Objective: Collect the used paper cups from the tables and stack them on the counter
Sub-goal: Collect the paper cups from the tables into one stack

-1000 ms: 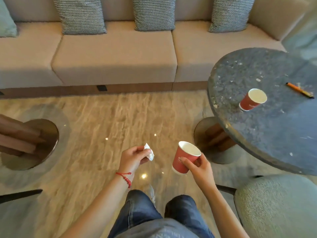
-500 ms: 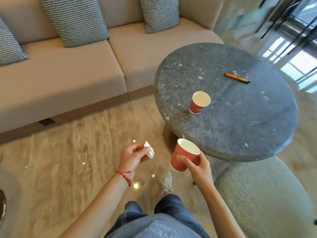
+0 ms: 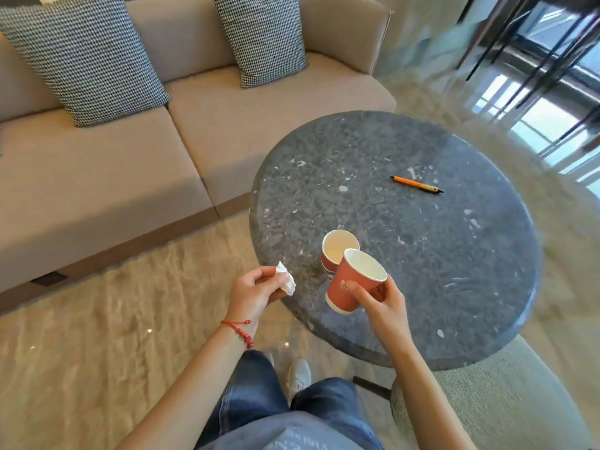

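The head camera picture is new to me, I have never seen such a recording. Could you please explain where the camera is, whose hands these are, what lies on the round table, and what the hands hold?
There is no machine here. A person wears one wide-angle camera on the head, and it looks forward and down, so you see that person's own arms, jeans and shoes from above. The wide lens bends the edges of the room.

The left hand, with a red string bracelet at the wrist, pinches a small crumpled white tissue. The right hand holds a red paper cup, tilted, over the near edge of the round grey stone table.

On the table stands a second red paper cup, upright, just behind the held one. Farther back lies an orange pen. Behind the table is a beige sofa with patterned cushions.
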Tool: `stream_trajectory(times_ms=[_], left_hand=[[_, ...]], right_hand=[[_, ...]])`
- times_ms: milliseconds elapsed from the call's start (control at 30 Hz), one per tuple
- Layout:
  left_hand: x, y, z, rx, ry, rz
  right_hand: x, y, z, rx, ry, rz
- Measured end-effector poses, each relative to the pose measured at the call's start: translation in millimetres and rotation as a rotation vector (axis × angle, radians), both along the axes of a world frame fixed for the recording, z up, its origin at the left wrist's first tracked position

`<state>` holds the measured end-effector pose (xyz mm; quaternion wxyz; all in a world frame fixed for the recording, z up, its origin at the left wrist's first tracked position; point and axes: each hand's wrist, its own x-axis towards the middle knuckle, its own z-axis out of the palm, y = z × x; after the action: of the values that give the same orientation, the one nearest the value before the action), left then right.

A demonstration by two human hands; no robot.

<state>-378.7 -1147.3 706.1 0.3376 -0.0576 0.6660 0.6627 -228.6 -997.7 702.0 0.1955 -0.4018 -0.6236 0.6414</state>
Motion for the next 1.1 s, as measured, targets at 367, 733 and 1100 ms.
stream_trajectory(times_ms=[367, 733, 1100], left_hand=[[-56, 39, -9, -0.042, 0.007, -0.145], [-63, 37, -16, -0.050, -0.044, -0.170], [-61, 28, -15, -0.064, -0.058, -0.178]], right_hand=[[-45, 28, 8, 0.111, 0.036, -0.168], [-64, 25, -18, 0.329, -0.140, -0.149], [-61, 20, -50, 0.323, -0.199, -0.064]])
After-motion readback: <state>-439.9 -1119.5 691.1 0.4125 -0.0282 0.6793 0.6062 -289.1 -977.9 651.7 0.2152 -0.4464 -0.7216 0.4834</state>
